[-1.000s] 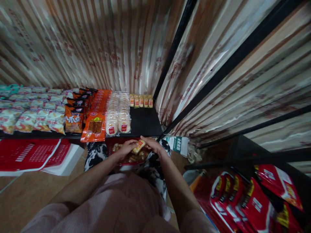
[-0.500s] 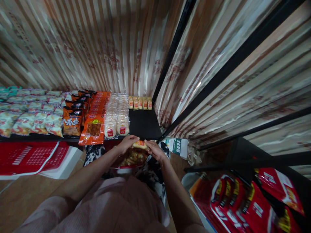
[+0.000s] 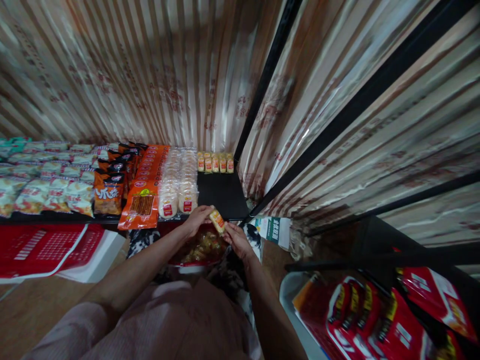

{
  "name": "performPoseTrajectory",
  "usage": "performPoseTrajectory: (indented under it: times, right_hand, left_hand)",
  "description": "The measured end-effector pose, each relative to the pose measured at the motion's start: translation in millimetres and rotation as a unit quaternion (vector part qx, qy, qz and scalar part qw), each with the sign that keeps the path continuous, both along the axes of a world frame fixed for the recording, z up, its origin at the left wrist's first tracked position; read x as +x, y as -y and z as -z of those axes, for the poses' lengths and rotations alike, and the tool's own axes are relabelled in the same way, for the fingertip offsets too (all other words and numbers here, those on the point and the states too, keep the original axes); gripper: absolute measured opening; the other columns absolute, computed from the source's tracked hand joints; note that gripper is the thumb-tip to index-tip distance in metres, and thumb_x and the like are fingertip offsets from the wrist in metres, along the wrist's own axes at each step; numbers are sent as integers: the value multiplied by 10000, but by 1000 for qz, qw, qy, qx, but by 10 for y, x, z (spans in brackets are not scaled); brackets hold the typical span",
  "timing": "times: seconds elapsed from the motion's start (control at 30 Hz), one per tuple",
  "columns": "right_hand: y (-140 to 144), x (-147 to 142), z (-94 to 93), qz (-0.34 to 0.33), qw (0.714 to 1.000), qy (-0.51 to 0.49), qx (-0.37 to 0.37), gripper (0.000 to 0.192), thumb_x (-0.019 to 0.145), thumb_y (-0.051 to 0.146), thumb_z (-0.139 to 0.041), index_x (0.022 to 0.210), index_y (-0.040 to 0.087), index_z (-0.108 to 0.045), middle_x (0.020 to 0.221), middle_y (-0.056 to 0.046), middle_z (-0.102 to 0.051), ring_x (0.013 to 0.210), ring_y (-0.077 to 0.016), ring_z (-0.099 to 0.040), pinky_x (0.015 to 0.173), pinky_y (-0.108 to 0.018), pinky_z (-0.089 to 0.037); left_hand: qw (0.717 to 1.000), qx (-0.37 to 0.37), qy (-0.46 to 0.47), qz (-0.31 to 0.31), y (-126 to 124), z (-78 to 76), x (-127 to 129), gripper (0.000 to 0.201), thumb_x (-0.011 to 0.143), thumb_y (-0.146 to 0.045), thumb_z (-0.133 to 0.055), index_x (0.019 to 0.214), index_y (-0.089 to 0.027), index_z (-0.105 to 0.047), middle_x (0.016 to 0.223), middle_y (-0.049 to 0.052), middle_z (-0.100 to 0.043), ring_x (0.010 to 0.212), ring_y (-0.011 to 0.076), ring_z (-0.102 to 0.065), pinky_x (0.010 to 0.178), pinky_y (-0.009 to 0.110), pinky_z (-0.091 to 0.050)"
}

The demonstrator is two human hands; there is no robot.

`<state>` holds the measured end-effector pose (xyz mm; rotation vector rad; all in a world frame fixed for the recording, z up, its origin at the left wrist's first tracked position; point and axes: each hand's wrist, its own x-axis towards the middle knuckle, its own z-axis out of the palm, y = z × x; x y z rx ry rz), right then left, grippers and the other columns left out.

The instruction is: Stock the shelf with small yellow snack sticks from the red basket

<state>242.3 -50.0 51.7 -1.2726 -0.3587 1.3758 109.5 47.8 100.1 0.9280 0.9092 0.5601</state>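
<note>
Currently holding one small packet (image 3: 217,221) in both hands, above the red basket (image 3: 200,262) and beside the front edge of the black shelf (image 3: 221,192). Grasping it at its upper end and near side with the fingers of the left hand (image 3: 198,220); pinching its lower end with the right hand (image 3: 238,241) (not seeing clearly how tightly, from this angle).

Running its long axis slantwise, from upper left down to lower right in the view, nearer to steep than to level. Pointing its upper end toward the shelf and its lower end toward the right palm. Turning its labelled face up toward the camera.

Looking small, oblong and soft at the corners. Showing pale yellow at both ends, with an orange-and-red label across the middle, bearing print too small to read. Closely resembling, in colour and shape, the row of little packets (image 3: 215,165) at the back of the shelf, side by side in front of the patterned curtain (image 3: 180,75).

Facing, farther left on the shelf, clear packs of round white wafers (image 3: 178,187), then a long orange bag (image 3: 139,207), overhanging the front edge. Glimpsing glossy brownish-yellow contents (image 3: 204,245) inside the basket, dim and blurred in shadow below the hands.
</note>
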Motion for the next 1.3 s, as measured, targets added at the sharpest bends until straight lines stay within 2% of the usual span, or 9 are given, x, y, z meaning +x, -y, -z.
performPoseTrajectory:
  times: [0.23, 0.43, 0.53, 0.63, 0.73, 0.83, 1.03, 1.17, 1.3]
  right_hand:
    - [-50, -26, 15, 45, 998, 18, 26, 268, 641, 382, -739, 771, 179, -623, 692, 12, -652, 532, -51, -577, 458, -122, -444]
    - [-116, -54, -1, 49, 997, 53, 40, 362, 610, 456, -732, 792, 170, -607, 704, -7, -650, 581, -88, -610, 504, -168, -477]
    - [-154, -60, 1, 57, 994, 84, 39, 420, 582, 499, -722, 818, 181, -583, 710, -9, -656, 554, -107, -607, 462, -188, -457]
    - [-187, -34, -7, 41, 985, 165, 34, 434, 621, 539, -653, 855, 180, -583, 665, 1, -644, 466, -102, -556, 402, -191, -400]
    - [-219, 26, -36, 33, 955, 292, 32, 399, 678, 523, -581, 859, 170, -613, 644, 4, -626, 442, -98, -517, 432, -212, -410]
    - [-265, 80, -84, 39, 918, 392, 34, 349, 711, 464, -547, 884, 171, -623, 716, -12, -633, 504, -114, -546, 517, -238, -459]
    - [-380, 91, -174, 31, 878, 474, 58, 300, 762, 372, -501, 943, 158, -607, 845, -51, -618, 595, -118, -586, 636, -256, -498]
    - [-463, 60, -226, 18, 841, 539, 47, 323, 752, 326, -544, 1020, 149, -587, 922, -74, -589, 562, -107, -564, 627, -266, -493]
    - [-571, 25, -262, 7, 808, 589, 20, 327, 743, 271, -557, 1035, 126, -568, 895, -83, -578, 556, -121, -550, 625, -277, -479]
  left_hand:
    - [998, 14, 42, -36, -9, 63, 108, 296, 619, -331, -723, 786, -127, -588, 819, 36, -625, 810, 132, -580, 802, 270, -439]
    - [994, 77, -31, -72, -22, 46, 172, 165, 629, -129, -655, 782, -130, -592, 686, -5, -595, 663, 105, -541, 710, 243, -425]
    - [990, 101, -56, -80, -41, 7, 207, 106, 649, -89, -611, 744, -134, -595, 667, -8, -592, 646, 104, -537, 693, 236, -422]
    - [987, 116, -73, -83, -67, -17, 256, 112, 665, -66, -584, 752, -136, -599, 670, -5, -602, 642, 106, -545, 676, 227, -427]
    - [983, 137, -89, -84, -90, -38, 310, 126, 673, -52, -571, 764, -134, -604, 687, 0, -611, 647, 105, -554, 662, 216, -434]
    - [978, 162, -102, -79, -108, -74, 361, 131, 676, -50, -568, 769, -135, -605, 701, 3, -619, 652, 106, -565, 653, 210, -442]
    - [966, 208, -134, -79, -181, -119, 457, 141, 701, -36, -534, 775, -143, -587, 702, -4, -607, 642, 91, -560, 645, 192, -440]
    - [945, 252, -190, -81, -241, -90, 508, 140, 701, -50, -532, 787, -137, -601, 726, 7, -602, 668, 95, -552, 662, 196, -437]
    - [928, 280, -230, -89, -268, -63, 558, 147, 691, -60, -534, 781, -142, -618, 776, 17, -594, 697, 99, -546, 681, 194, -434]
